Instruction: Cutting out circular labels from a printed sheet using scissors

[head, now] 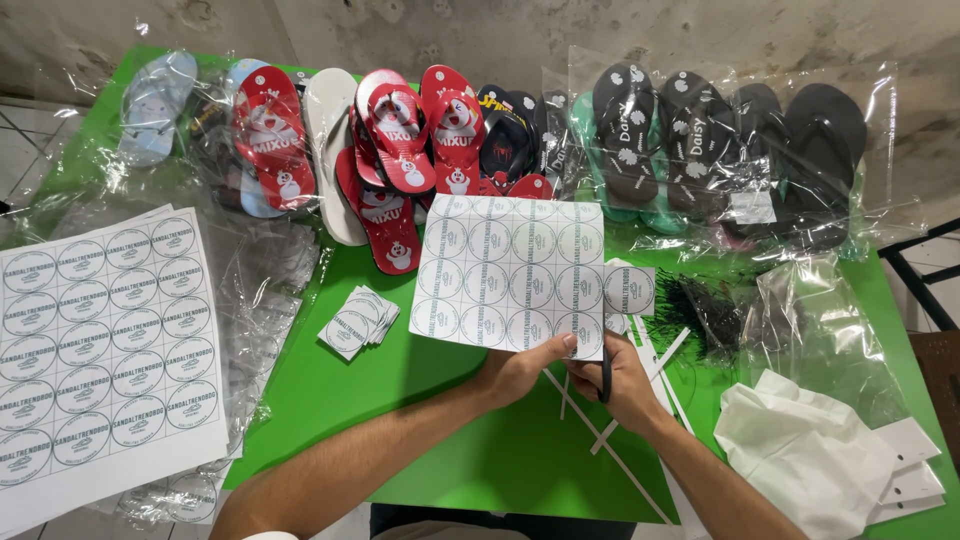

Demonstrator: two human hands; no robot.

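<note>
Head view: we look down on a green table (420,440). Our left hand (520,372) pinches the bottom edge of a sheet of round labels (510,275), held at centre. Our right hand (625,385), just beside it at three o'clock, is closed around black scissors (606,372) cutting up the sheet's right side (one label square (630,290) hangs nearly free). If the sheet sags, the blade could stray into a printed circle. At twelve o'clock, clear plastic bags (760,130) hold dark sandals (700,140); red sandals (400,150) lie loose. Cut labels (358,320) are stacked at ten o'clock, with full label sheets (100,340) at nine.
</note>
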